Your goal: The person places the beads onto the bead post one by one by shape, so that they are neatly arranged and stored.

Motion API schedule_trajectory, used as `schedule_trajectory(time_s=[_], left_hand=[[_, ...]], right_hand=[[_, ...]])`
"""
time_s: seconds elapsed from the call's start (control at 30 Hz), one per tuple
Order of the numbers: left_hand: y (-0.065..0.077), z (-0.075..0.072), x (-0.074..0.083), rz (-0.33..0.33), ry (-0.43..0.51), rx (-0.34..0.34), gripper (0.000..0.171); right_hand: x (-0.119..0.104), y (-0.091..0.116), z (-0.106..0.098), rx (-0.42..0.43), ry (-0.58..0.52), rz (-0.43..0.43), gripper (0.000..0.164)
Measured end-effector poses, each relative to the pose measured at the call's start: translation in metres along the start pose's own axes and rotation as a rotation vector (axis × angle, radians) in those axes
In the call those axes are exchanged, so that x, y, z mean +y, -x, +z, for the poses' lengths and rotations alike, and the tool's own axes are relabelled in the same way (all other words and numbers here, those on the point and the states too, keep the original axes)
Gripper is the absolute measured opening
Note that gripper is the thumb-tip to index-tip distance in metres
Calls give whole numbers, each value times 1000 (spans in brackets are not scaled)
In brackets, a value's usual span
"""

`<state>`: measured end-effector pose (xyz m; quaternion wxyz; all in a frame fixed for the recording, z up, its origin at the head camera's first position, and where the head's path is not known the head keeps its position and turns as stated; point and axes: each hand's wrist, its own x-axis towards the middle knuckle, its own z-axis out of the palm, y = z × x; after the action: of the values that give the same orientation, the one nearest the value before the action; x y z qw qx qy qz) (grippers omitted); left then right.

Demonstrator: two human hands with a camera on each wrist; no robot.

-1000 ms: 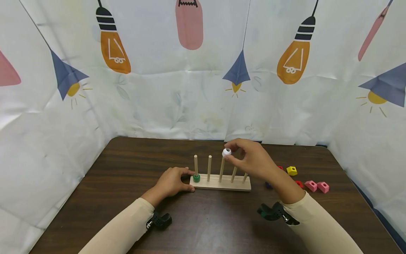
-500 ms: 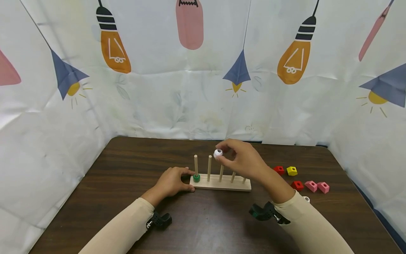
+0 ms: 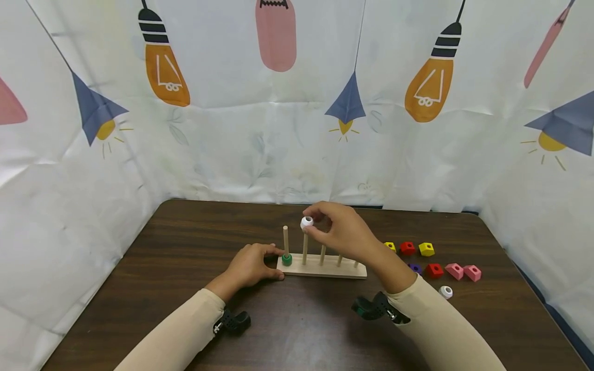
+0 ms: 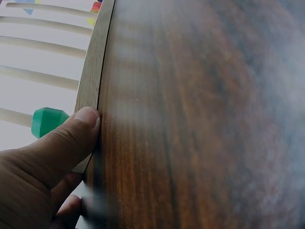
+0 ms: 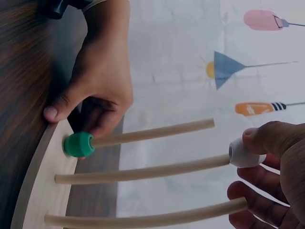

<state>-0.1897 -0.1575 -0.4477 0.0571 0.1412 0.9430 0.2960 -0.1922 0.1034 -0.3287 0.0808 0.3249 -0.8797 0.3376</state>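
Observation:
My right hand [image 3: 345, 232] pinches a white bead [image 3: 307, 222] between thumb and fingers, at the tip of the second peg from the left. In the right wrist view, the white bead [image 5: 242, 153] meets that peg's end; whether the peg has entered its hole I cannot tell. My left hand [image 3: 249, 265] grips the left end of the wooden peg board [image 3: 320, 272], its thumb on the front edge. At the foot of the leftmost peg sits a green bead [image 3: 286, 260], also seen in the left wrist view as a green faceted bead [image 4: 47, 121].
Loose beads lie right of the board: yellow [image 3: 426, 249], red [image 3: 434, 270], pink [image 3: 473, 273], and a white one [image 3: 445, 292]. A purple bead [image 3: 415, 268] shows partly behind the right forearm. A printed cloth [image 3: 278, 154] hangs behind the dark table [image 3: 297, 330].
My right hand has moved left with the white bead, from above the third peg to the second peg's tip. More loose beads show beside the right arm. The left hand stays put.

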Motion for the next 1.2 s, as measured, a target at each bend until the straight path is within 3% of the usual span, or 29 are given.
schedule_trajectory(time_s=[0.4,0.87,1.2], left_hand=[[-1,0,-1,-1,-4,4,54],[-2,1,-1,1,8,14,53],[-2,2,-4,11,6,15,54]], right_hand=[[-9,-9,11,-14,-39,23,29],[-19,-14,33,70,-90,14,28],[-32,-15,41,-3,23,71,30]])
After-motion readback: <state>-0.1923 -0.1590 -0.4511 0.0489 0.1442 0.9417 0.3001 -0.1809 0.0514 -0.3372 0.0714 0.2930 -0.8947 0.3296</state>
